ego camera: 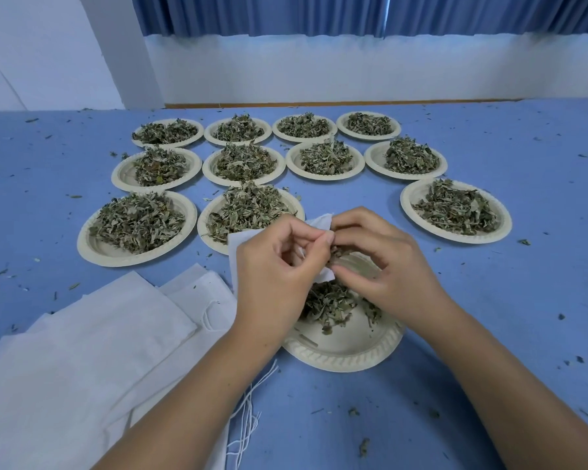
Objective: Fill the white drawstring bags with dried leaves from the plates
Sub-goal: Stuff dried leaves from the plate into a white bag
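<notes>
Hands meet above the near plate (348,360): left hand (279,266) pinches a white bag (243,240), right hand (387,262) pinches dried leaves (337,253) at its mouth.

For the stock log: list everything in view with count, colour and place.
table: one, blue
plates: twelve, cream, eleven in rows on the table, plus the near plate
leaves: green-brown, on every plate, scraps over the table
held bag: one, white, above the near plate
spare bags: a stack, white, near left
strings: white, beside the stack
curtain: blue, top
left hand: pinches the held bag
right hand: pinches leaves at the bag's mouth
</notes>
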{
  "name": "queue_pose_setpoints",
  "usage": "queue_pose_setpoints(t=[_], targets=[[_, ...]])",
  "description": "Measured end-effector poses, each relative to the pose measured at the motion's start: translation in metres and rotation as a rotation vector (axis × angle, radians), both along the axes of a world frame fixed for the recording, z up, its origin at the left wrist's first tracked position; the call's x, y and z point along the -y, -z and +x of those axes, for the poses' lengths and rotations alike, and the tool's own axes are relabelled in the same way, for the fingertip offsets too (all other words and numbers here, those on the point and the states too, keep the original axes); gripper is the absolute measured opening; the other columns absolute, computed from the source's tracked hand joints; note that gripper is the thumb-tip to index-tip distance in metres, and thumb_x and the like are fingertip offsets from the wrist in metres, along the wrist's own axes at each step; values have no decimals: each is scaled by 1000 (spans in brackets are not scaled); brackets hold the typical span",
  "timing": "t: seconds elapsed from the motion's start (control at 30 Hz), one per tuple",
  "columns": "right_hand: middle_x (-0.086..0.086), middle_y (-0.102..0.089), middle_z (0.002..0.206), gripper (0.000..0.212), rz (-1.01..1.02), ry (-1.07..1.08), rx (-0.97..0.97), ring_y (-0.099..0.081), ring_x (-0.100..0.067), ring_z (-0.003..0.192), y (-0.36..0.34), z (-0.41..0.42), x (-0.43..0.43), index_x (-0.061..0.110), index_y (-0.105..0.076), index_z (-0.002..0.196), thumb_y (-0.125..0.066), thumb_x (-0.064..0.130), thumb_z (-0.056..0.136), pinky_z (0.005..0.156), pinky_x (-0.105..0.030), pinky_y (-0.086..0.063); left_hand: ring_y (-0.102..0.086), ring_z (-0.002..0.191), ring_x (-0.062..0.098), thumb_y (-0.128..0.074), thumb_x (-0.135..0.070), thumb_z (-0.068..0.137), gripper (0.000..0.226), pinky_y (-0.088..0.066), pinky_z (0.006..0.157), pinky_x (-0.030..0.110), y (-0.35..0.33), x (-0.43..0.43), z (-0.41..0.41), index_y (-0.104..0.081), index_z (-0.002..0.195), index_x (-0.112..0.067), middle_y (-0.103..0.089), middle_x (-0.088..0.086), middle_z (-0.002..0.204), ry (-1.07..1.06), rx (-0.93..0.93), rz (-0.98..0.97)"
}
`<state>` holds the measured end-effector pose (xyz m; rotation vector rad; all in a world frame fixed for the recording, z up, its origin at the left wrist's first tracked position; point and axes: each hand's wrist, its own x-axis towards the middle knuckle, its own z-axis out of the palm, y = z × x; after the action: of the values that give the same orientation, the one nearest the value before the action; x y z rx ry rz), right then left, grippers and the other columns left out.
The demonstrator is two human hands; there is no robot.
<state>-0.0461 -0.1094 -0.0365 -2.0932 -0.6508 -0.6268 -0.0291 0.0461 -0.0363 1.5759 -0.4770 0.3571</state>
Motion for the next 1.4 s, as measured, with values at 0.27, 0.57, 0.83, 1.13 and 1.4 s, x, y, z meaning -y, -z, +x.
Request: queue_pose_setpoints(t=[0.27,0.57,0.83,1.13,1.4], targets=[[-5,-63,82,4,-66,30,159,-58,-19,81,1,-1,-6,0,-68,81,-68,-4,83,74,-26,-48,-43,48,19,-72,-16,84,11,-37,46,27,-1,-2,1,-67,75,-21,-60,-1,59,26,14,-5],[19,-64,111,38,-265,134,111,-40,-16,126,-7,-9,0,24,-69,105,-33,30,97,103,-42,-18,-49,52,25,-72,-16,84,12,-41,49,31,-3,-4,2,-67,74,-22,-63,3,62,-15,-4,-34],[11,-70,94,39,-10,123,12,-56,-14,110,-9,-6,5,13,-71,79,-40,28,96,101,-51,-30,-47,52,7,-71,-9,86,13,-40,51,16,-6,-5,5,-67,74,-15,-63,-6,61,-104,-52,-81],[12,-52,130,45,-522,-111,-340,-36,0,119,9,-2,-12,27,-63,123,-75,28,80,106,-10,-18,-49,53,1,-70,-6,86,16,-41,54,13,-7,-3,4,-65,73,-14,-60,-13,60,-175,-79,-116],[15,-59,94,16,-452,-112,-389,-51,6,91,6,0,-9,14,-72,95,-73,7,80,85,-12,-40,-48,54,4,-71,-8,86,17,-41,54,14,-8,-3,4,-65,73,-16,-59,-12,59,-175,-93,-127]])
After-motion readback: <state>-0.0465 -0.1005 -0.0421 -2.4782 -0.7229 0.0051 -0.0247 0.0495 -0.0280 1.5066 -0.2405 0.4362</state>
